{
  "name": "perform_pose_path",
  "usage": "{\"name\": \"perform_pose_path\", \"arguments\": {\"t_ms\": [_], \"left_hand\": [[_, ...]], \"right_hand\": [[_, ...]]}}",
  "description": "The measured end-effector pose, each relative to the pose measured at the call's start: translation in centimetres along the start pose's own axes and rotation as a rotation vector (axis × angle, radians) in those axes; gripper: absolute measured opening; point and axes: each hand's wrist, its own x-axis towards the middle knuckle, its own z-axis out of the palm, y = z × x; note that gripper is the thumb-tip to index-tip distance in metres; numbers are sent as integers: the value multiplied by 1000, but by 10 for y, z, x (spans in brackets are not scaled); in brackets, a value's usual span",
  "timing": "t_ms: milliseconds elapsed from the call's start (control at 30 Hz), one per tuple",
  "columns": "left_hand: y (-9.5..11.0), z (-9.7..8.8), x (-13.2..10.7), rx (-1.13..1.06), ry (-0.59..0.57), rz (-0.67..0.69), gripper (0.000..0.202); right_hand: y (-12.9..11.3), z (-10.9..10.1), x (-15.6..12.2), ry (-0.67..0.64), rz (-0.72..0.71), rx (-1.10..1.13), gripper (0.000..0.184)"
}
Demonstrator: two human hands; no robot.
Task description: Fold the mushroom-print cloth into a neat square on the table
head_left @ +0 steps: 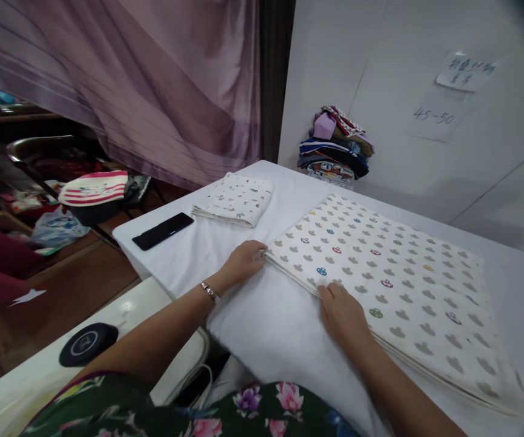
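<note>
A large cream cloth [398, 285] printed with grey and coloured shapes lies folded in layers on the white-covered table [271, 321]. My left hand [242, 261] pinches the cloth's near-left corner, fingers curled on the layered edge; a bracelet is on that wrist. My right hand [344, 315] rests on the cloth's near edge, fingers bent over the layers.
A smaller folded white patterned cloth [235, 199] and a black phone [163, 230] lie at the table's far left. A stack of folded clothes [336, 145] stands against the white wall. A black round object [87, 343] sits on a white surface at the left; purple curtain behind.
</note>
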Motion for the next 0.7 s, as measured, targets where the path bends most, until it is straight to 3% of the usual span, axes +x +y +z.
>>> {"name": "perform_pose_path", "arguments": {"t_ms": [267,700], "left_hand": [[9,11,9,187,19,12,18],[12,6,13,262,10,-146,8]], "right_hand": [[-1,5,-2,69,-27,-8,20],[-1,5,-5,100,-40,-22,26]]}}
